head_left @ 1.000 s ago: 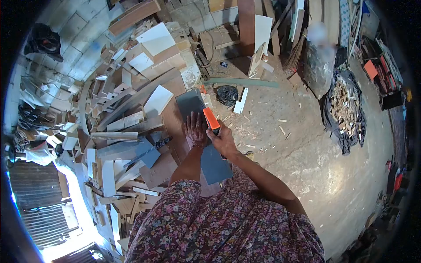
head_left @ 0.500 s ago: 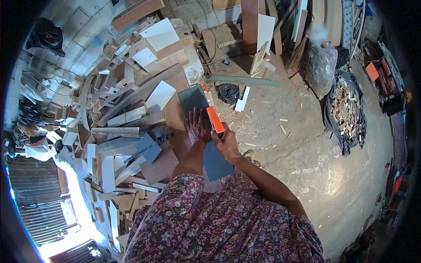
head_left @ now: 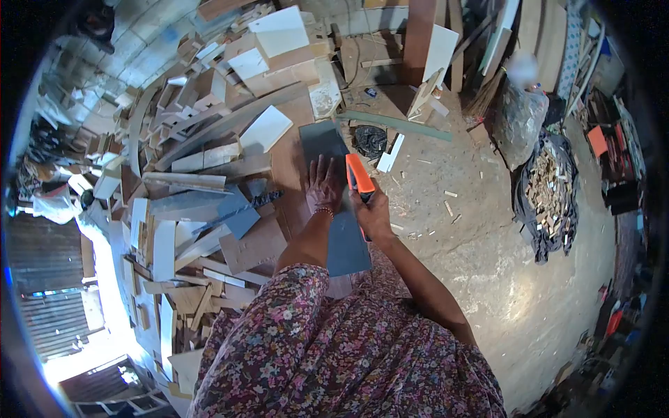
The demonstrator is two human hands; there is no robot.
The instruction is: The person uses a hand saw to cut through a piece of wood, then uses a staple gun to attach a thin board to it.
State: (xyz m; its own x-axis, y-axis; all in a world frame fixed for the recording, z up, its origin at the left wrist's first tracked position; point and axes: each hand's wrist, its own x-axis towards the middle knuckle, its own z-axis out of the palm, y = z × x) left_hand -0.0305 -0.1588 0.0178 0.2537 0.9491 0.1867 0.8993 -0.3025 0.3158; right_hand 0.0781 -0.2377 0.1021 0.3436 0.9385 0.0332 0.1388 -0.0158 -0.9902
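Observation:
A long dark grey board (head_left: 346, 254) lies lengthwise in front of me on a brown wooden surface (head_left: 287, 157). My left hand (head_left: 323, 187) rests flat on the board with its fingers spread. At the board's right edge, my right hand (head_left: 372, 210) is wrapped round an orange-and-black hand tool (head_left: 358, 174). The tool's orange top points away from me and slightly left. Its lower part is hidden by the hand and the board, so its exact kind does not show.
Wood offcuts (head_left: 202, 164) are heaped on the left, with a small grey panel (head_left: 239, 212) among them. A black bag bundle (head_left: 369, 141) and white strips (head_left: 390, 153) lie on the floor ahead. Rightward, a dark sack (head_left: 550, 184) holds wood scraps.
My right hand and the orange-and-black tool appear a little lower and further right, with the tool turned slightly. My left hand stays flat on the board. The whole view has shifted slightly.

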